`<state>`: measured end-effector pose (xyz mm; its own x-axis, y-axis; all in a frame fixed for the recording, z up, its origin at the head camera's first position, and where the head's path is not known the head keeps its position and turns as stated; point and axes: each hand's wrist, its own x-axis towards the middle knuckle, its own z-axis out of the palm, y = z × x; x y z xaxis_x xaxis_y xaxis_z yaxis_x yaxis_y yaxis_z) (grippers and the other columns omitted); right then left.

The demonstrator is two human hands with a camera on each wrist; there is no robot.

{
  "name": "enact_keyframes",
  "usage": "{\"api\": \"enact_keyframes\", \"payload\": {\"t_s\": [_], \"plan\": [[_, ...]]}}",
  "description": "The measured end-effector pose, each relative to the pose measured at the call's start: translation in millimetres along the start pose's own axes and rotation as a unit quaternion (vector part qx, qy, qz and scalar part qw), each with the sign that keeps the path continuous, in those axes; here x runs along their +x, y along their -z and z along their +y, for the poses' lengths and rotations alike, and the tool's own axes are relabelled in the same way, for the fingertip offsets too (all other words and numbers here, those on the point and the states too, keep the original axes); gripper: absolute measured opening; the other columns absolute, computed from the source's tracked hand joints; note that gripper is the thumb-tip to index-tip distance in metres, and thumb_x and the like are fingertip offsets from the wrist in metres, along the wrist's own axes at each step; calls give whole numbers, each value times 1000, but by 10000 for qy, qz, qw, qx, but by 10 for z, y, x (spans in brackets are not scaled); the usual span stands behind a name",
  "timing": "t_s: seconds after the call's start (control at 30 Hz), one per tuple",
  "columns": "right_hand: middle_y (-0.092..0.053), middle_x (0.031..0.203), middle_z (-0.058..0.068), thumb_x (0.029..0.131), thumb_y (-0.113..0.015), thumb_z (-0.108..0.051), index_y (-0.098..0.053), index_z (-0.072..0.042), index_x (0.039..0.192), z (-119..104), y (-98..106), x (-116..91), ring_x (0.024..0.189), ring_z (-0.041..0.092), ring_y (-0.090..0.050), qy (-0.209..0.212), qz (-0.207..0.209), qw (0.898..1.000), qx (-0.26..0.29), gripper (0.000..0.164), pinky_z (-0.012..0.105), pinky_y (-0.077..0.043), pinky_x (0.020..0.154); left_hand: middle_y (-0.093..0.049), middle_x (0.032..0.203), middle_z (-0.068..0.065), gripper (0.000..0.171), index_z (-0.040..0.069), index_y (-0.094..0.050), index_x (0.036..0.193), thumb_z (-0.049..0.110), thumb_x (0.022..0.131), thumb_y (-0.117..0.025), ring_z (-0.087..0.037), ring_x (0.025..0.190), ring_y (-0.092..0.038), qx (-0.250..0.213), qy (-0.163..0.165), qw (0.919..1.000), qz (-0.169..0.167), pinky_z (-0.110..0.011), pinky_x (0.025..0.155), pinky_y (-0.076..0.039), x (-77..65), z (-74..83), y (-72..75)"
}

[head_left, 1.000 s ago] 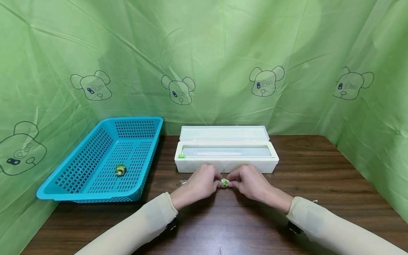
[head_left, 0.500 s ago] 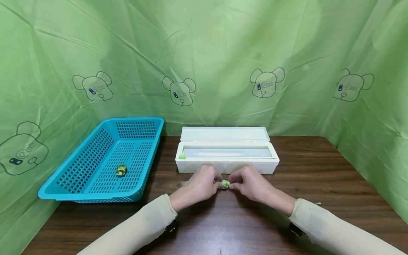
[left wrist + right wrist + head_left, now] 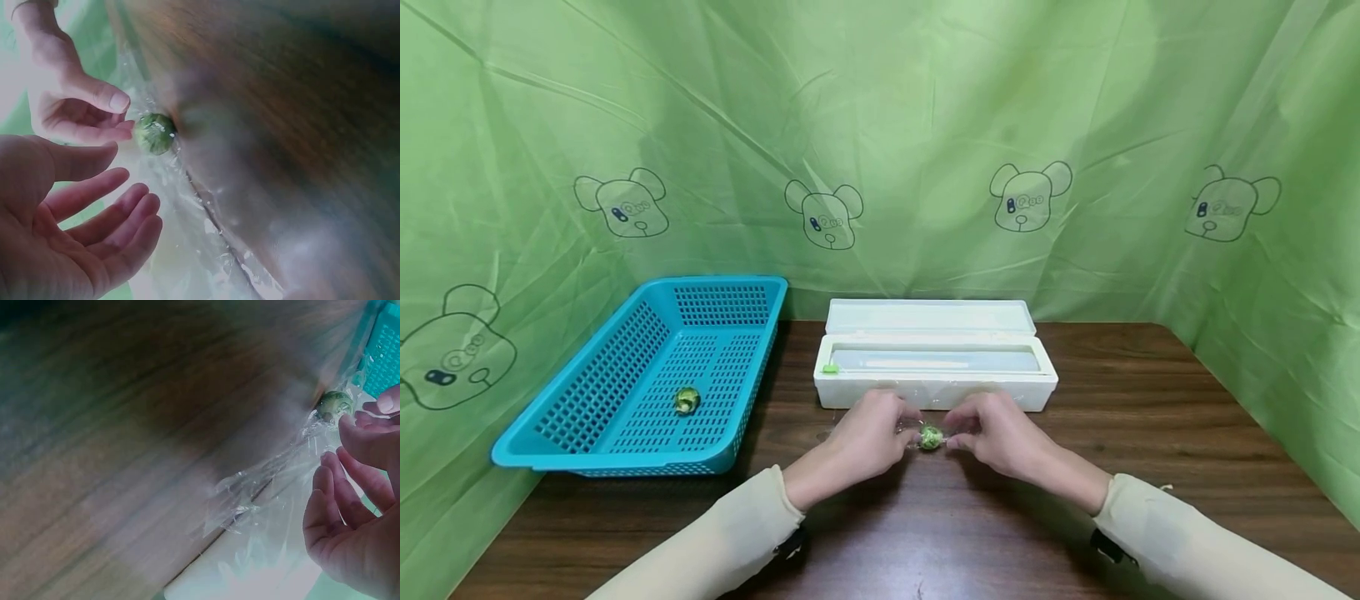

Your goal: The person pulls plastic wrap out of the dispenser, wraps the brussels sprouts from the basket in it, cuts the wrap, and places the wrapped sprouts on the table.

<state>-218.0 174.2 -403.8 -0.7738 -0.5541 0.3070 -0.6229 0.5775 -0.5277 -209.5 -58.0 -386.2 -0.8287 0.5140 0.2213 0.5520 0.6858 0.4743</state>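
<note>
A Brussels sprout (image 3: pixel 931 437) in clear plastic wrap (image 3: pixel 206 219) sits on the table between both hands. My left hand (image 3: pixel 874 432) is just left of it, its thumb and fingers apart and relaxed in the left wrist view. My right hand (image 3: pixel 996 432) is on the other side, with its thumb tip right at the sprout's edge; the right wrist view shows its thumb and fingers spread apart. Loose wrap (image 3: pixel 244 494) stretches out from the sprout on both sides. Behind the hands stands a white plastic-wrap dispenser (image 3: pixel 936 393), lid up, with a green slider (image 3: pixel 830 368).
On the left, a blue plastic basket (image 3: pixel 617 461) holds another sprout (image 3: pixel 687 400). The brown wooden table (image 3: pixel 1150 400) extends right of the dispenser. Green fabric (image 3: pixel 917 100) with bear-head drawings hangs behind and at both sides.
Both hands have drawn slightly apart from the sprout, and their fingers have loosened from a pinch on the wrap beside it. More of the sprout shows between them. The basket and dispenser stay put.
</note>
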Motion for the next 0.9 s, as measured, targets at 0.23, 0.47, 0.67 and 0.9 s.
{"api": "enact_keyframes", "payload": {"t_s": [0.23, 0.47, 0.67, 0.9], "plan": [[-75, 91, -1, 82, -89, -2, -81, -6, 96, -77, 71, 64, 68, 7, -58, -79, -7, 9999, 145, 16, 26, -51, 58, -74, 94, -5, 18, 2, -81, 109, 7, 91, -81, -16, 82, -68, -862, 261, 9878, 1270, -30, 74, -56, -237, -86, 179], [-71, 82, -6, 86, -87, -8, -82, -3, 102, -225, 118, 378, 59, 7, -52, 69, 46, 9999, 132, 18, 27, -46, 54, -56, 123, -16, 42, 11, -73, 129, 13, 89, -83, -34, 112, -48, -1175, 1616, 9425, 2678, -50, 94, -39, -311, -280, 332], [-71, 85, -4, 88, -86, -11, -81, -3, 105, -377, 76, 750, 57, 10, -51, 109, -43, 9995, 280, 19, 28, -45, 55, -35, 148, -21, 54, 15, -58, 148, 18, 97, -75, -42, 136, -27, -1563, 2585, 9214, 2447, -64, 109, -25, -219, -446, 295], [-73, 92, -3, 91, -84, -14, -81, -5, 111, -560, -71, 1182, 60, 12, -52, 119, -387, 9986, 334, 22, 30, -47, 61, -36, 146, -22, 42, 17, -65, 142, 17, 101, -71, -43, 135, -28, -1799, 2879, 9114, 2325, -65, 111, -25, -151, -520, 243]]}}
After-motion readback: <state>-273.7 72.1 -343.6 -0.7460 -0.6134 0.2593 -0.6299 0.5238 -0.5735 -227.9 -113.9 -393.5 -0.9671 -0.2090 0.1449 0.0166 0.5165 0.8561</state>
